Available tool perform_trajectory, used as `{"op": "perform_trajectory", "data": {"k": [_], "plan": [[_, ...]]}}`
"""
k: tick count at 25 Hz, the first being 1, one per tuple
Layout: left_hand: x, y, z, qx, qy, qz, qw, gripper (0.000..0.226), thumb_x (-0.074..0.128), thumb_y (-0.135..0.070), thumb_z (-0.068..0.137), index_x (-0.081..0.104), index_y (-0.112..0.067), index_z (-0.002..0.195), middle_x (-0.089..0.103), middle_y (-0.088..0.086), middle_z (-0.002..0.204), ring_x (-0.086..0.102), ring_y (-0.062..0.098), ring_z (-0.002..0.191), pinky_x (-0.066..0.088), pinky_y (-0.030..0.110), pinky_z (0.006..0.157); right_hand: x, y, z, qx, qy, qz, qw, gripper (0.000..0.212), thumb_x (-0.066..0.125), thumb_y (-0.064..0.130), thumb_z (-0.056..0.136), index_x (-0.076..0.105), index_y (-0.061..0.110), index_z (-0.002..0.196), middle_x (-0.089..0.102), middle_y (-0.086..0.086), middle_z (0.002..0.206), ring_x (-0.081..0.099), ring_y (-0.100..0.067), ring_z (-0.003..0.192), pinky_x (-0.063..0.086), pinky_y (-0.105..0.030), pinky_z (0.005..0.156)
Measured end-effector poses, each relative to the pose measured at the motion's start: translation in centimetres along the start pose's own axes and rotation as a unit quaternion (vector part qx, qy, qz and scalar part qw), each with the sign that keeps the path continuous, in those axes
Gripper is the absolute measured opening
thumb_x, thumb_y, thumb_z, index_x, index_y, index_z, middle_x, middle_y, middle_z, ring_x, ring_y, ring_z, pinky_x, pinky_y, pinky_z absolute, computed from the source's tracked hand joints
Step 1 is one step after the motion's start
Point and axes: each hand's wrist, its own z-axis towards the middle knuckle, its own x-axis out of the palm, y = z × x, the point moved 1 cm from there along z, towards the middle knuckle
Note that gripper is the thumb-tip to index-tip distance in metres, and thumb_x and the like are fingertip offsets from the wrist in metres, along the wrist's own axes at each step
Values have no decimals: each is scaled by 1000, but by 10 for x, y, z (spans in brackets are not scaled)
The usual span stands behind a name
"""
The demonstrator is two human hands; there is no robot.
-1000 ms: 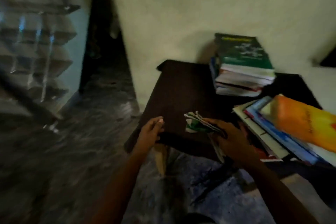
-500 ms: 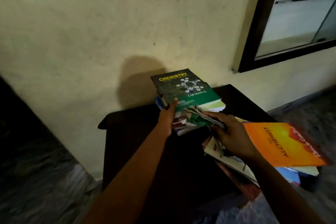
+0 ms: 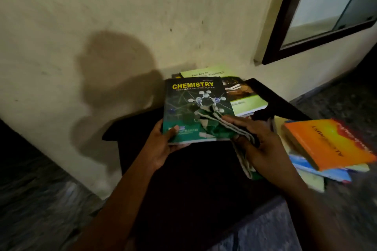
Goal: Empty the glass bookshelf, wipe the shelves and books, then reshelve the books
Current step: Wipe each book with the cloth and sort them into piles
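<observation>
Both grips closed: my left hand point(image 3: 163, 146) pinches the green Chemistry paperback point(image 3: 193, 104) at seven o'clock; my right hand point(image 3: 263, 142) holds the folded green-white cloth point(image 3: 212, 123) at its four o'clock.

The dark green Chemistry book point(image 3: 195, 108), with its yellow title and a molecule picture, is tilted face up, its lower left corner gripped by the left hand point(image 3: 163, 146), thumb on the cover. A folded green-and-white cloth point(image 3: 214, 126) lies on its lower right part, held under the right hand point(image 3: 263, 144), with an end hanging below the palm. Beyond the fingers lies a light green book point(image 3: 247, 102). Right of the right hand, an orange book point(image 3: 326, 144) tops a slanted stack.
</observation>
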Motion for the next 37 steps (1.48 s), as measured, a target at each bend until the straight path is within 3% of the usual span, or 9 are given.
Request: {"op": "perform_trajectory", "data": {"k": [9, 14, 19, 21, 24, 29, 33, 35, 37], "plan": [[-167, 47, -51, -170, 73, 35, 982, 42, 48, 0, 92, 45, -23, 127, 64, 5, 109, 65, 26, 90, 59, 39, 59, 143, 51, -47, 113, -12, 31, 993, 52, 59, 5, 87, 52, 49, 112, 59, 23, 115, 53, 2, 109, 38, -6, 90], [-203, 73, -38, -229, 38, 149, 961, 44, 56, -2, 90, 46, -14, 131, 63, 5, 106, 62, 23, 84, 57, 39, 60, 195, 16, -44, 207, -38, 11, 978, 46, 53, -10, 85, 61, 22, 117, 60, 13, 113, 53, 9, 101, 41, -3, 88], [-214, 79, -53, -291, -47, -70, 953, 11, 48, -10, 95, 58, -7, 92, 67, 16, 98, 59, 28, 83, 47, 48, 83, 242, -67, -4, 237, 11, -172, 956, 58, 51, 0, 82, 51, 28, 132, 55, -5, 133, 51, -33, 114, 44, -46, 95], [-219, 77, -59, -295, -60, -116, 946, 23, 44, -22, 97, 60, -8, 89, 72, 14, 78, 59, 31, 86, 40, 50, 94, 255, -84, 5, 296, 93, -282, 908, 64, 48, 7, 87, 30, 28, 144, 30, -2, 151, 34, -33, 125, 35, -48, 101], [-226, 79, -58, -319, -58, -139, 936, 40, 41, -40, 96, 58, -5, 105, 68, 17, 96, 55, 36, 105, 39, 50, 94, 270, -78, -3, 304, 156, -360, 868, 68, 43, 16, 90, 12, 31, 149, 14, 4, 156, 25, -29, 128, 28, -43, 100], [-234, 86, -51, -320, -34, -173, 931, 52, 37, -51, 94, 60, -6, 107, 69, 18, 94, 65, 33, 87, 54, 46, 74, 304, -19, -73, 189, 194, -296, 916, 68, 13, 41, 78, 23, 36, 145, 23, 8, 153, 32, -27, 123, 27, -40, 97], [-236, 86, -53, -281, -15, -218, 934, 59, 32, -50, 95, 75, -9, 94, 72, 15, 94, 71, 27, 78, 57, 41, 68, 319, 2, -124, 114, 184, -190, 958, 75, 64, 28, 79, 25, 50, 138, 35, 12, 147, 52, -24, 109, 35, -31, 89], [-236, 86, -53, -294, -11, -206, 933, 59, 33, -51, 94, 70, -5, 99, 70, 18, 97, 70, 30, 82, 57, 42, 72, 297, -6, -121, 103, 166, -115, 974, 50, 64, 18, 80, 54, 21, 129, 49, -7, 138, 60, -29, 106, 47, -28, 88], [-232, 85, -53, -312, -18, -163, 936, 45, 37, -42, 96, 60, -4, 104, 66, 18, 100, 64, 33, 88, 50, 47, 84, 254, -31, -91, 62, 103, -166, 979, 42, 51, 13, 83, 56, 19, 125, 59, -3, 127, 67, -25, 91, 57, -38, 76]]}}
